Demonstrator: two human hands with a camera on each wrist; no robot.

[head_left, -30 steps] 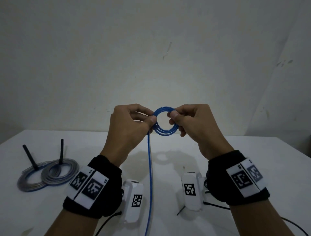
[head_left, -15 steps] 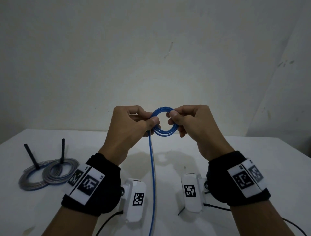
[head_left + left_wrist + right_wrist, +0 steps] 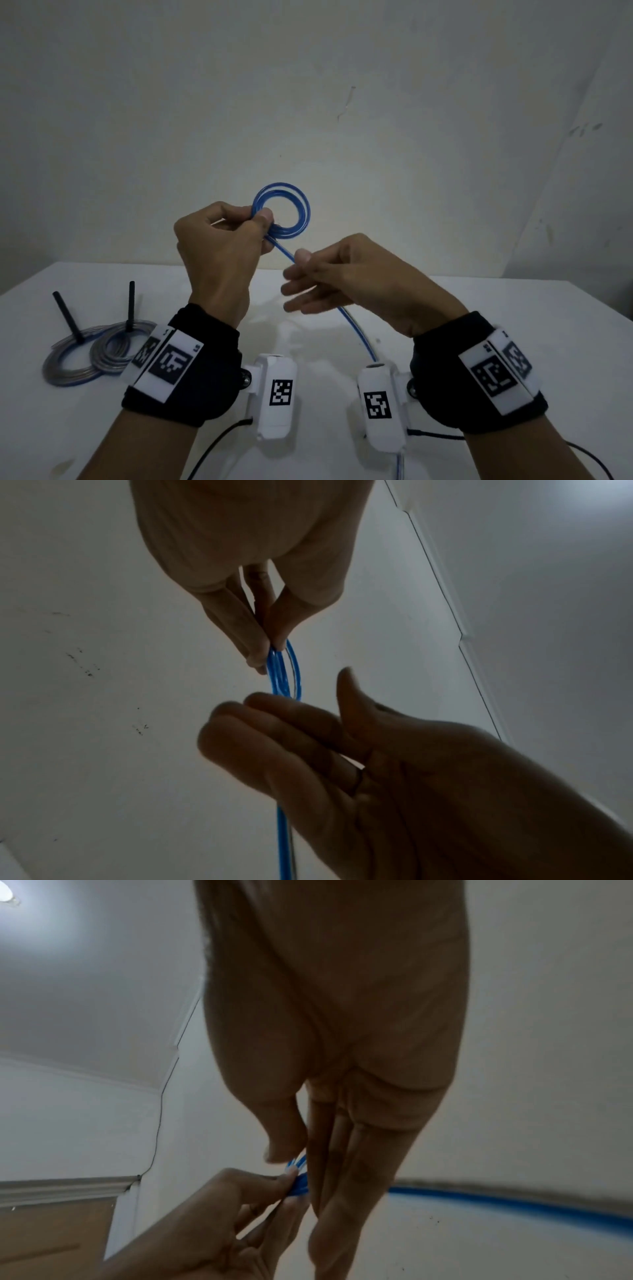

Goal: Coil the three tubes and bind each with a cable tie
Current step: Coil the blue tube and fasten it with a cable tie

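Observation:
A blue tube (image 3: 303,214) is wound into a small coil of a few turns, held up above the white table (image 3: 513,308). My left hand (image 3: 265,222) pinches the coil's left side between thumb and fingers, seen edge-on in the left wrist view (image 3: 270,647). The tube's loose tail (image 3: 356,332) slants down to the right, past the right wrist camera. My right hand (image 3: 296,270) is just below the coil, fingers straight, thumb beside the tail without clamping it (image 3: 298,1156). Two grey coiled tubes (image 3: 68,371) (image 3: 113,356) lie at the left, each with a black cable tie (image 3: 66,317) (image 3: 131,305) sticking up.
White wrist cameras (image 3: 275,394) (image 3: 380,404) hang under both wrists, with black cables trailing toward me. A plain wall stands behind the table's far edge. A blurred stretch of blue tube (image 3: 514,1202) runs close to the right wrist camera.
My right hand let go of the coil and dropped down onto the loose tail with its fingers straightened. The left hand lifted the coil slightly, and the tail swung to the right.

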